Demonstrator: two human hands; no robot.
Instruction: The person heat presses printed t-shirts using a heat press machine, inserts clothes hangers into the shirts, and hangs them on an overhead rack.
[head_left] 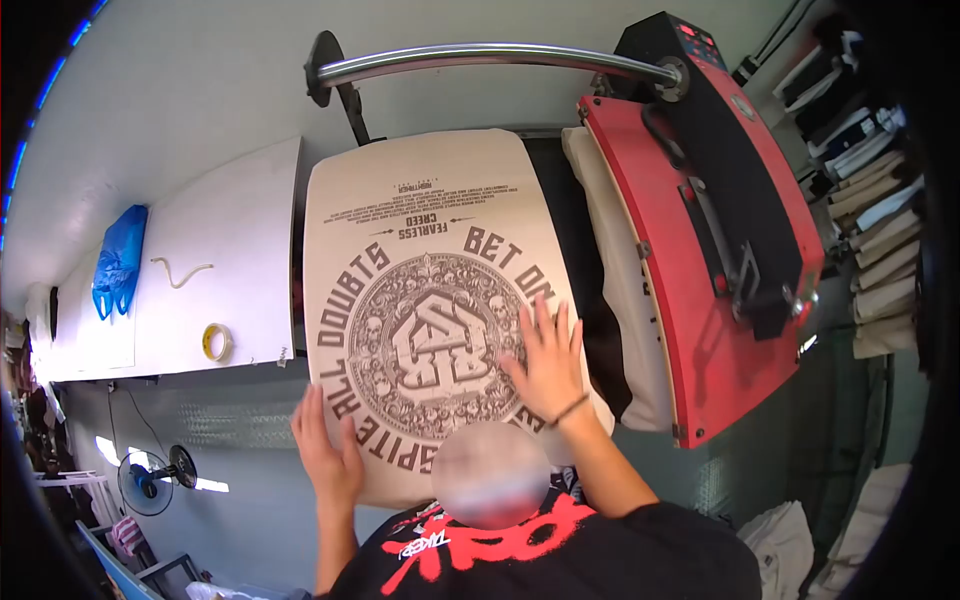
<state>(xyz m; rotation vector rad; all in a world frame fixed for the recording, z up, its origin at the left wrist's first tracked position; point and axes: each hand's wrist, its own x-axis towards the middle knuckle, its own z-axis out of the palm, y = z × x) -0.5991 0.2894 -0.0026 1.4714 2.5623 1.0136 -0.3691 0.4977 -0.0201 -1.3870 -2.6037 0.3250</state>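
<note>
A beige printed garment is spread smooth over the lower plate of a heat press. Its dark brown print shows a ring of skulls around a monogram, with lettering about it. My right hand lies on the right side of the print, fingers spread, a dark band at the wrist. At the garment's lower left edge is my left hand, its fingers stretched out and nothing seen in it. The press's red upper plate stands swung out to the right.
A chrome bar crosses behind the garment. On the white table at left are a blue plastic bag, a tape roll and a pale strip. A fan stands lower left; folded clothes fill the right.
</note>
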